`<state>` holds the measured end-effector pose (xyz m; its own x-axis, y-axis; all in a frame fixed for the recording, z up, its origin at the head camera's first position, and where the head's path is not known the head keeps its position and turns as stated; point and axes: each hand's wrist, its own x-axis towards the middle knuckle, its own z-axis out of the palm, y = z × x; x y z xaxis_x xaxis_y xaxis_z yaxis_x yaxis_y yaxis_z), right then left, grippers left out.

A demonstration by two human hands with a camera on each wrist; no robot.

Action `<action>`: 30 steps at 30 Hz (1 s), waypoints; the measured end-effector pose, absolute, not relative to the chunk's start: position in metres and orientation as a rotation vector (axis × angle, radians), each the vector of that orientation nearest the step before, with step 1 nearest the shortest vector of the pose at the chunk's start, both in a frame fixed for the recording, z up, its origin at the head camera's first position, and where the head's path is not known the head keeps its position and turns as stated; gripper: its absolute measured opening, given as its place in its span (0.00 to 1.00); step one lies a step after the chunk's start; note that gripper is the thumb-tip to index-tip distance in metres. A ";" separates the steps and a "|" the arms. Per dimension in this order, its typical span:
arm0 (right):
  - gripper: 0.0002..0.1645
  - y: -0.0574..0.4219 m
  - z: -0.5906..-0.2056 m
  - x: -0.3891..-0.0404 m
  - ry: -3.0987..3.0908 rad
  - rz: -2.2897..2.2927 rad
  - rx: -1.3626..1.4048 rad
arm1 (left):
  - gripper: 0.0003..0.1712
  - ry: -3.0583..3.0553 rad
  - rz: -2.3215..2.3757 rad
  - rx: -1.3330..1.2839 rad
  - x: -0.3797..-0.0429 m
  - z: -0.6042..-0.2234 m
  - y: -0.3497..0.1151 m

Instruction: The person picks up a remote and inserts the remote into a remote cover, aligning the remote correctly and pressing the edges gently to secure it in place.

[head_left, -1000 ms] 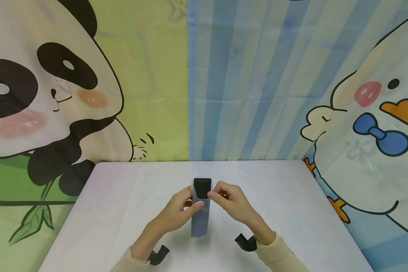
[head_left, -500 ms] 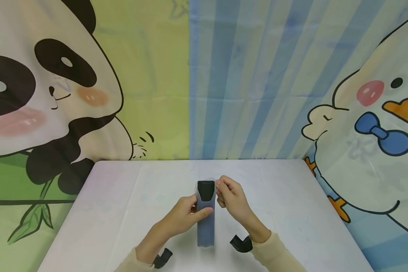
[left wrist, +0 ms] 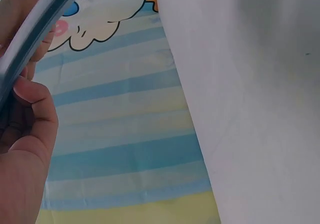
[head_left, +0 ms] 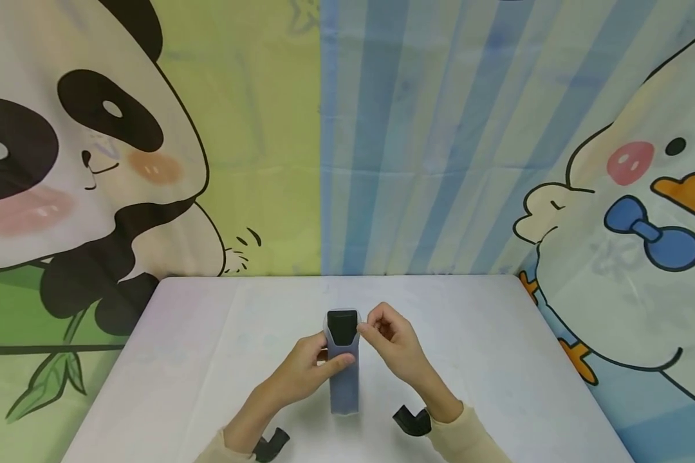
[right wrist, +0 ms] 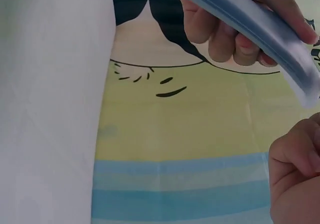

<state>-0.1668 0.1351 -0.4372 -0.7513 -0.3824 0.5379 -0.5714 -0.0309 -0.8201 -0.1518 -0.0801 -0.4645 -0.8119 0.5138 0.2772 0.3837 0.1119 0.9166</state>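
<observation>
My left hand (head_left: 305, 368) grips a long, slim blue-grey object (head_left: 344, 389) with a black panel (head_left: 343, 326) at its upper end. Its thumb lies across the front and its fingers go behind. Clear plastic film (head_left: 327, 321) surrounds the object and shows around its top. At the upper right edge my right hand (head_left: 398, 347) pinches the film between thumb and curled index finger. In the right wrist view the object (right wrist: 240, 17) looks thin and slightly curved, with loose film (right wrist: 306, 92) at its end. What the black panel is cannot be told.
A white table (head_left: 208, 347) lies below the hands. Behind it hang printed cloths with a panda (head_left: 168, 148) and a white bird (head_left: 602, 283). Black curved pieces (head_left: 412, 421) stick out at both wrists.
The object rose toward my face side and shifted right, then back left. My right hand went up along its top edge, then slightly down again. The left hand kept its hold.
</observation>
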 end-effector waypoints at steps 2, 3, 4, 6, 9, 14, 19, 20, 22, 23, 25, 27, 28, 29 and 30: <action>0.13 0.138 -0.434 -0.167 -2.070 1.815 1.026 | 0.18 2.287 1.779 0.914 -0.152 -0.465 -0.079; 0.14 0.139 -0.432 -0.167 -2.076 1.774 1.040 | 0.19 2.300 1.766 0.917 -0.152 -0.465 -0.079; 0.14 0.140 -0.429 -0.167 -2.088 1.732 1.065 | 0.19 2.308 1.757 0.920 -0.152 -0.465 -0.079; 0.14 0.141 -0.426 -0.168 -2.138 1.644 1.114 | 0.19 2.320 1.740 0.928 -0.151 -0.464 -0.078; 0.14 0.144 -0.421 -0.168 -2.225 1.544 1.157 | 0.19 2.330 1.718 0.960 -0.150 -0.463 -0.078; 0.16 0.149 -0.417 -0.170 -2.299 1.442 1.207 | 0.19 2.313 1.715 1.025 -0.147 -0.461 -0.077; 0.19 0.150 -0.415 -0.171 -2.338 1.403 1.250 | 0.18 2.270 1.746 1.080 -0.147 -0.462 -0.076; 0.19 0.150 -0.415 -0.171 -2.348 1.427 1.263 | 0.18 2.262 1.751 1.093 -0.147 -0.462 -0.076; 0.18 0.150 -0.416 -0.171 -2.364 1.511 1.310 | 0.18 2.239 1.752 1.127 -0.147 -0.461 -0.076; 0.18 0.150 -0.416 -0.171 -2.363 1.576 1.346 | 0.18 2.229 1.748 1.146 -0.147 -0.461 -0.077; 0.16 0.151 -0.417 -0.172 -2.353 1.762 1.427 | 0.18 2.211 1.734 1.180 -0.148 -0.460 -0.078; 0.15 0.152 -0.419 -0.174 -2.325 1.967 1.513 | 0.18 2.195 1.718 1.210 -0.147 -0.460 -0.079; 0.15 0.153 -0.421 -0.176 -2.301 2.071 1.555 | 0.18 2.191 1.711 1.220 -0.147 -0.459 -0.080; 0.14 0.154 -0.423 -0.177 -2.275 2.161 1.594 | 0.18 2.187 1.709 1.228 -0.147 -0.459 -0.080; 0.14 0.155 -0.425 -0.179 -2.251 2.236 1.622 | 0.18 2.184 1.711 1.234 -0.147 -0.459 -0.081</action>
